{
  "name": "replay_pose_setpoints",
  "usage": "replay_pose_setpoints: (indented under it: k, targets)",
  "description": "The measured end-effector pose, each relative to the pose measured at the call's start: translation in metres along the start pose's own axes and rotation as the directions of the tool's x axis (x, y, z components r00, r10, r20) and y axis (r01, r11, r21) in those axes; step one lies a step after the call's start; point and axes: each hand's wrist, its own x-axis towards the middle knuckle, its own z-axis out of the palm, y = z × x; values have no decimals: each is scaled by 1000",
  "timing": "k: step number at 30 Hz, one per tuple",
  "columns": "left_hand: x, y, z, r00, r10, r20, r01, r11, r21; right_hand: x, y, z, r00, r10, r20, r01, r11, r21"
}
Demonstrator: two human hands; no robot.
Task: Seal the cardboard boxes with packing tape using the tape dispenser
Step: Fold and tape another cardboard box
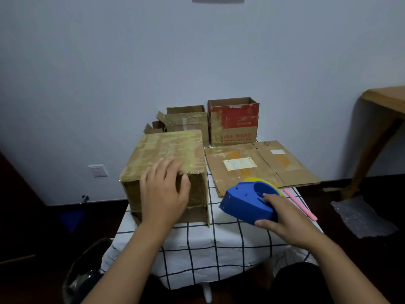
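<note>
A large tape-covered cardboard box [173, 150] lies on its side on the left of the checked tablecloth [219, 249], its open end facing me. My left hand [164, 194] rests over the box's near top edge, fingers spread and relaxed. To the right, my right hand [285, 218] grips a blue tape dispenser [245, 200] with a yellow tape roll, thumb under its near end and fingers over the top. The dispenser sits just above the cloth, beside the box.
A flattened cardboard box [258, 165] lies at the right rear of the table. Two open boxes stand behind: a brown one [186, 121] and a red-printed one [233, 121]. A pink stick [300, 205] lies right of the dispenser. A wooden table [385, 102] stands far right.
</note>
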Motion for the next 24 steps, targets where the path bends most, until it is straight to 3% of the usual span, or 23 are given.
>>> replay_pose_setpoints:
  k: [4,7,9,11,15,19,24]
  targets:
    - [10,-7,-6,978,-29,205,31,1000,-5,8,-34,-32,992,-91,-87,95,995,36]
    - [20,-6,-17,965,-36,261,91,975,-203,16,-65,-55,980,-154,-123,163,984,67]
    - [31,-6,-32,951,-39,306,180,875,-450,23,-88,-67,966,-218,-140,224,974,24]
    - [40,-6,-50,957,23,290,158,797,-583,34,-112,-76,946,-283,-159,282,959,-34]
    - [56,-13,-76,954,110,280,117,722,-682,57,-154,-82,925,-341,-167,334,940,-69]
    - [65,-34,-94,970,40,241,170,598,-783,77,-179,-76,910,-392,-130,382,919,-95]
    - [71,-60,-98,897,-108,429,434,400,-807,91,-197,-61,888,-447,-109,444,894,-55]
